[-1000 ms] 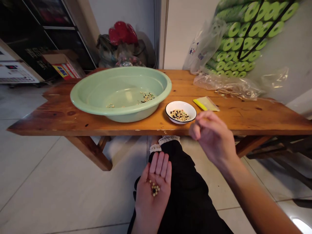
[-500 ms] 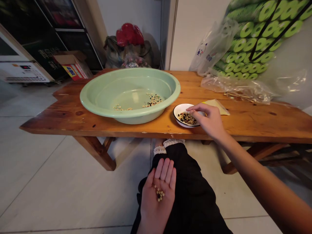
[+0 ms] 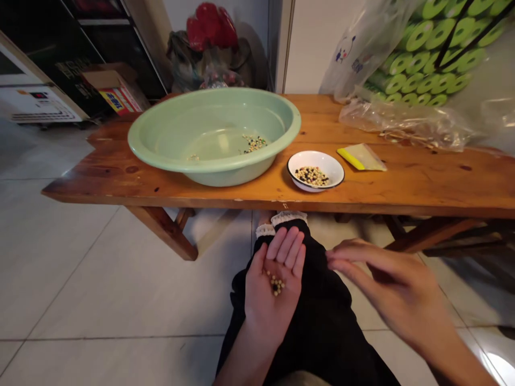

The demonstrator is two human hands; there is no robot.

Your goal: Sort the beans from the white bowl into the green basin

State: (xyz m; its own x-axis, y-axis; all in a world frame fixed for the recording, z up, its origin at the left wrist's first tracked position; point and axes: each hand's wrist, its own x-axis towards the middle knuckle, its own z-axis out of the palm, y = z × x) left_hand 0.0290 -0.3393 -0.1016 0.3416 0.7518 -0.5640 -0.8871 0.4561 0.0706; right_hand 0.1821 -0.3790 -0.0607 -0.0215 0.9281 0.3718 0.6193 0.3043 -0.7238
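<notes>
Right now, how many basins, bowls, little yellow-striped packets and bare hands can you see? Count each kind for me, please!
Basin, pale green: 1
Bowl, white with a dark rim: 1
Packet with a yellow strip: 1
Hands, the left hand and the right hand: 2
Total: 5

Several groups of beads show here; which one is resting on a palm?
The small, mostly pale cluster on the upturned left hand; the other beads lie in the white bowl or the green basin.
</notes>
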